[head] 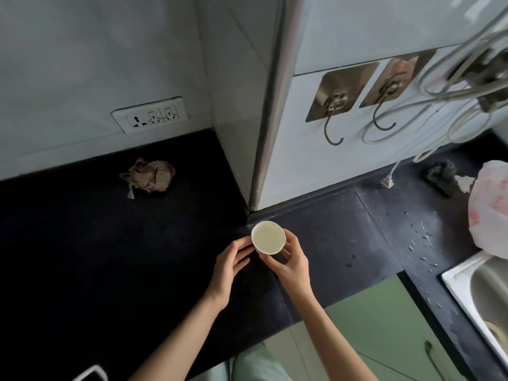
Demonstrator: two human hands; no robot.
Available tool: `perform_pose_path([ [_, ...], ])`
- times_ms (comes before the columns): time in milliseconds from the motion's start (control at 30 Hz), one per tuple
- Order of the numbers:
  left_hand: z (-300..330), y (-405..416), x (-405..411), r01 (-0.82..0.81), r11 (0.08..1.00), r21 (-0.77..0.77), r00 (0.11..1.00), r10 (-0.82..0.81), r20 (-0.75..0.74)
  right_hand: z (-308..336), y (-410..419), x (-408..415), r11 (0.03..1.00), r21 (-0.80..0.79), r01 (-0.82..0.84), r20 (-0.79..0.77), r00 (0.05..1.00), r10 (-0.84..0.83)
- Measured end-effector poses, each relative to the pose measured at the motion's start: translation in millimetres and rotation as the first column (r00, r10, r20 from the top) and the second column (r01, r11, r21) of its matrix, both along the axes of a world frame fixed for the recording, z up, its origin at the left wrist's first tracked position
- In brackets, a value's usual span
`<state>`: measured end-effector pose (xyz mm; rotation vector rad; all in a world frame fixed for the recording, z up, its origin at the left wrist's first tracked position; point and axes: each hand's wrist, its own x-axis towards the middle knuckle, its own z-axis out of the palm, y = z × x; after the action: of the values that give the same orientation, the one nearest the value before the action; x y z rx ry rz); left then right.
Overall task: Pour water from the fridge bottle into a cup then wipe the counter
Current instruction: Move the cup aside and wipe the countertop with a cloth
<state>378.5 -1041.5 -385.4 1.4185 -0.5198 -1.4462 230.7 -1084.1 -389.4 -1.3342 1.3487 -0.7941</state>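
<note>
While the dark counter is filling most of the view, we are working at its inner corner, where the tiled wall and a metal corner post are meeting it. To the right, the counter is running toward a steel sink, and a plastic bag is sitting at the sink's far edge. Scattered water droplets are lying on the counter between the corner and the sink; these are what the wiping step has to clear. A crumpled cloth or paper wad is resting near the back wall under the socket plate, well apart from us.

We are keeping the cup upright just in front of the corner post. The right hand is wrapping its fingers around the cup's near side, holding it. The left hand is lying beside the cup with fingers loosely extended, fingertips at or just short of the wall; contact is hard to confirm. The cup's interior is appearing pale and it probably holds liquid, though the level is unclear. No bottle is in view.

Hazards from here:
- The cup is looking thin-walled; squeezing it would likely buckle the rim and spill.
- Releasing it on a wet patch could let it slide.
- Reaching left for the wad may mean crossing the cup, and a forearm could tip it.
</note>
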Motion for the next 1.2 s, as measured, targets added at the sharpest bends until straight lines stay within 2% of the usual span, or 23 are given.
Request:
perform_pose_path([
  [100,4,2,5,0.024,1.0,-0.003,0.997,-0.023,0.069,1,3,-2,0.999,-0.01,-0.039,-0.092,0.995,0.038],
  [200,8,5,13,0.038,0.999,-0.017,0.976,-0.033,0.217,6,7,-6,0.995,-0.041,-0.089,-0.212,0.974,0.079],
  [333,21,12,35,0.08,0.996,-0.039,0.87,-0.051,0.491,22,13,-10,0.953,-0.24,-0.186,-0.413,0.908,0.073],
  [433,35,17,53,0.161,0.984,-0.07,0.651,-0.053,0.758,33,11,-4,0.883,-0.376,-0.281,-0.511,0.858,0.055],
  [500,44,22,64,0.189,0.979,-0.078,0.492,-0.025,0.87,41,7,4,0.839,-0.431,-0.332,-0.552,0.832,0.046],
  [700,56,41,95,0.095,0.993,-0.064,0.066,0.058,0.996,59,-3,51,0.682,-0.582,-0.444,-0.575,0.817,0.041],
  [767,59,50,104,0.03,0.999,-0.019,-0.02,0.02,1.0,59,-4,70,0.641,-0.604,-0.474,-0.568,0.82,0.072],
  [900,60,65,120,-0.111,0.992,0.051,-0.076,-0.06,0.995,52,-5,106,0.559,-0.608,-0.564,-0.587,0.793,0.163],
  [1033,64,74,139,-0.212,0.971,0.111,-0.084,-0.131,0.988,45,-5,141,0.482,-0.573,-0.663,-0.649,0.726,0.227],
  [1200,61,83,171,-0.247,0.948,0.2,-0.093,-0.229,0.969,35,-6,177,0.472,-0.517,-0.714,-0.708,0.667,0.233],
])
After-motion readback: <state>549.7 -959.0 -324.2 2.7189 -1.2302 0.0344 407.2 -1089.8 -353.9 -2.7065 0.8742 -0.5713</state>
